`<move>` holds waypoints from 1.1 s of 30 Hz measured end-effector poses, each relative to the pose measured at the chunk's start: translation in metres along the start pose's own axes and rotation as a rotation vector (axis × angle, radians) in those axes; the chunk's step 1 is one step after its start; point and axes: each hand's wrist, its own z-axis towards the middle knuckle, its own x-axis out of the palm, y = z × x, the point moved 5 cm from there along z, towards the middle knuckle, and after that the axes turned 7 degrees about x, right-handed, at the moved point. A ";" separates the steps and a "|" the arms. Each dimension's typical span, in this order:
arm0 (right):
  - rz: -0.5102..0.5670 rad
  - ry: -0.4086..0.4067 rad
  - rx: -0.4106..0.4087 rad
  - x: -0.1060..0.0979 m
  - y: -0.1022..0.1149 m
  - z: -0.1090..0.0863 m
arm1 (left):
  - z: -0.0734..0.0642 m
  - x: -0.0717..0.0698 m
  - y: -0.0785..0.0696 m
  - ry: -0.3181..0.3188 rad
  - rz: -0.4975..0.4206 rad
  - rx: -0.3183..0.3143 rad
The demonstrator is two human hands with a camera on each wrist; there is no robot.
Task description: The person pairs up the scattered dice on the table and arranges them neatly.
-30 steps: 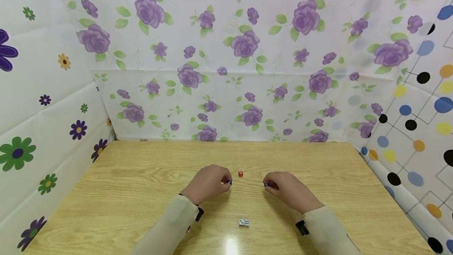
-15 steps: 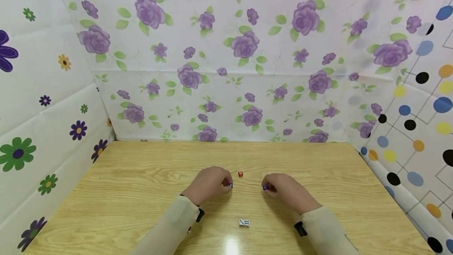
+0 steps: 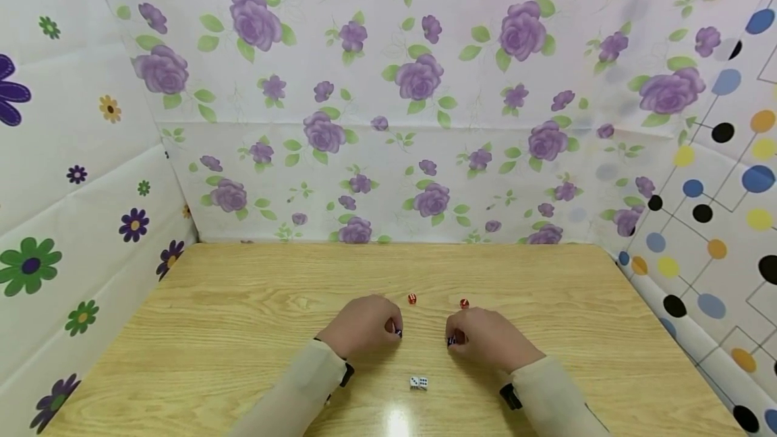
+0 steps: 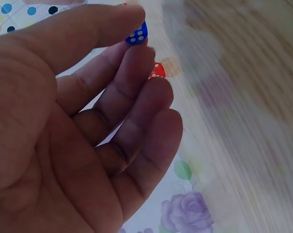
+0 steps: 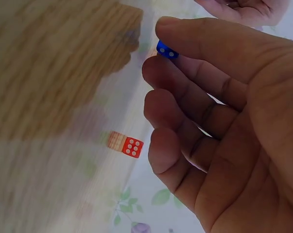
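Observation:
My left hand [image 3: 366, 324] pinches a blue die [image 4: 137, 35] with white dots between thumb and fingertips, just above the table. A second blue die [image 5: 166, 50] sits in the pinch of my right hand [image 3: 493, 337], across a small gap from the left one. Beyond the hands two red dice stand apart on the table: one red die [image 3: 412, 299] is nearer the left hand, the other red die [image 3: 464, 303] just behind the right hand. Nearer to me, a white die [image 3: 415, 382] and another white die [image 3: 423, 382] lie side by side, touching or nearly so.
The wooden table [image 3: 273, 275] has a glossy surface that reflects light near its front. A purple-flowered cloth [image 3: 376, 86] hangs behind it. Patterned cloths with flowers [image 3: 79, 172] on the left and dots [image 3: 716, 248] on the right flank the table.
Both hands have moved toward me and slightly closer together, each still pinching its blue die. The red die behind the right hand has come into view.

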 end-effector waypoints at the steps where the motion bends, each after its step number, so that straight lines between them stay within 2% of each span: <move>1: 0.002 0.002 -0.004 0.000 0.000 0.000 | 0.000 0.001 -0.001 0.007 -0.011 0.002; 6: 0.000 0.003 -0.018 0.004 0.001 0.001 | 0.001 0.005 -0.003 0.033 -0.032 0.019; 17: 0.007 0.020 -0.028 0.007 0.002 0.002 | 0.002 0.011 -0.003 0.036 -0.039 0.038; 33: 0.015 0.030 -0.025 0.008 0.002 0.001 | 0.003 0.012 -0.003 0.050 -0.029 0.015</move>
